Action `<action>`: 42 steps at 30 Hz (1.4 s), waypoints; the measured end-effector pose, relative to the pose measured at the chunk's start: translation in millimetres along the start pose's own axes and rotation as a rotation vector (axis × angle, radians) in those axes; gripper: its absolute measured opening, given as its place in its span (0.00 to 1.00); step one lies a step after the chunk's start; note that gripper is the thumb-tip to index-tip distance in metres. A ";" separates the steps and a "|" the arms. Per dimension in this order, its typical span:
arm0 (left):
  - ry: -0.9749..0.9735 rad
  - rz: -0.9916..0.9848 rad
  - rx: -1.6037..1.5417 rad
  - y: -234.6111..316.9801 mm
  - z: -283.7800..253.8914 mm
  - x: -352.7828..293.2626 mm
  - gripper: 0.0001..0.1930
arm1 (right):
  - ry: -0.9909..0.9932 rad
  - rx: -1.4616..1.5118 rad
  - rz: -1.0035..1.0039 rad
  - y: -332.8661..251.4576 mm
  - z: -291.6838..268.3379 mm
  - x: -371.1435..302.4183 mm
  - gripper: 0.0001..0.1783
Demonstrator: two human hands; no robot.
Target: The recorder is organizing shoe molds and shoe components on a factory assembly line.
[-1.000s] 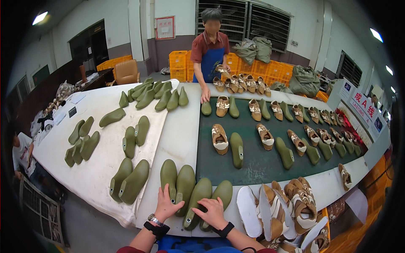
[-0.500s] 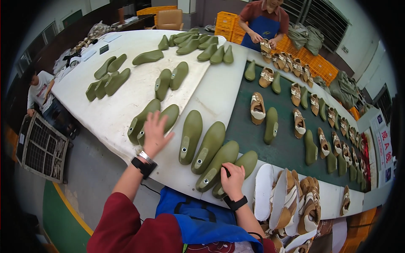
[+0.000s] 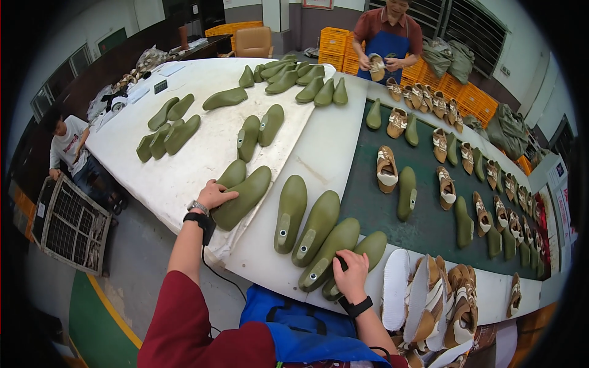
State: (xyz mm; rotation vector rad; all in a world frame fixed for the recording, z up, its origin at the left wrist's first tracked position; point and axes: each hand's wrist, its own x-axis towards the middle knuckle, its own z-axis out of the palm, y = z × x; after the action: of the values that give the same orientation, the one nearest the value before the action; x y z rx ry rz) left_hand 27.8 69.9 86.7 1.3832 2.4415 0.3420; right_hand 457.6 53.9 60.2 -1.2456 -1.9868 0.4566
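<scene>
My left hand [image 3: 213, 195] grips the heel end of a green shoe last [image 3: 250, 195], its thumb lying across the side. A second green last [image 3: 232, 174] is partly hidden just behind. My right hand [image 3: 351, 273] has curled fingers around a small black object [image 3: 340, 264], whose kind I cannot make out, and rests over the heel part of another green last [image 3: 373, 246]. To the left of that hand lie more lasts: one directly beside it [image 3: 331, 253], a middle one [image 3: 317, 227] and a left one [image 3: 291, 213], heel ends toward me.
More green lasts stand on the white cloth [image 3: 184, 147]. Rows of brown-and-white shoes [image 3: 386, 168] and lasts sit on the green belt [image 3: 374, 202]. Shoe uppers and white soles [image 3: 397, 288] pile at my right. A co-worker [image 3: 386, 43] handles a shoe across the table; another person [image 3: 69, 141] holds a rack.
My left hand has come down from an open, spread pose and closed on a last, which has turned. My right hand stays on its last. The far co-worker's shoe has turned.
</scene>
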 end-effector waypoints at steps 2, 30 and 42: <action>-0.092 0.034 -0.052 11.1 -8.4 8.2 0.33 | 0.028 -0.012 0.023 3.4 -0.9 1.1 0.08; 0.179 -0.335 0.324 -99.3 63.7 -7.4 0.33 | 0.029 -0.053 0.036 10.7 -4.9 -2.9 0.12; 0.329 -0.300 0.326 -98.6 67.3 -4.7 0.28 | -0.404 -0.472 0.331 -4.4 -63.7 -35.4 0.38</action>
State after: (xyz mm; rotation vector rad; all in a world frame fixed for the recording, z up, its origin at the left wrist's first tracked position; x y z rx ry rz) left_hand -21.8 19.7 -9.7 1.1160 3.0365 0.1071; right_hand 511.2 15.5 91.4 -1.9182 -2.3170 0.4375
